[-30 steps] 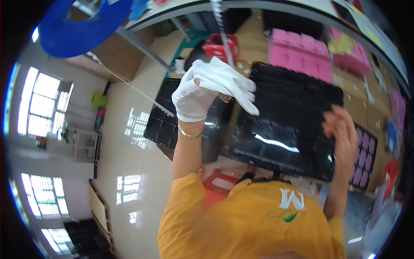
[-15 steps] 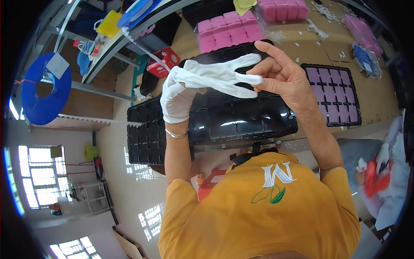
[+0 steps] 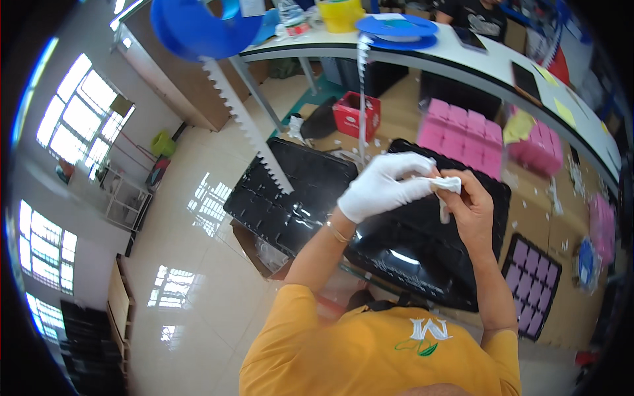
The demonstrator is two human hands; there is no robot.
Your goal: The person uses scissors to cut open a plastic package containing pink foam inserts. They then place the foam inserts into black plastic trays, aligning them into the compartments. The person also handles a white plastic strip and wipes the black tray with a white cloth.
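Note:
My left hand (image 3: 380,189) wears a white knit glove and a bracelet circles the wrist. Its thumb and fingers close on a loose white glove (image 3: 450,184), bunched small between the two hands. From the other side, my bare right hand (image 3: 477,206) pinches the same glove; a short end hangs below the fingers. Much of the loose glove is hidden by the fingers. Both hands are held above a glossy black plastic tray (image 3: 396,254). A second black tray (image 3: 281,204) with moulded compartments lies to the left.
White toothed strips (image 3: 247,132) hang from blue reels (image 3: 396,30) at a raised shelf (image 3: 317,47). Pink moulded blocks (image 3: 462,135), a red box (image 3: 356,115) and a purple-filled black tray (image 3: 531,284) lie around. Another person (image 3: 485,16) is beyond the shelf.
The loose glove, stretched out between my hands before, is now bunched up. My hands have come together, and the view has turned, bringing more shelf and floor into sight.

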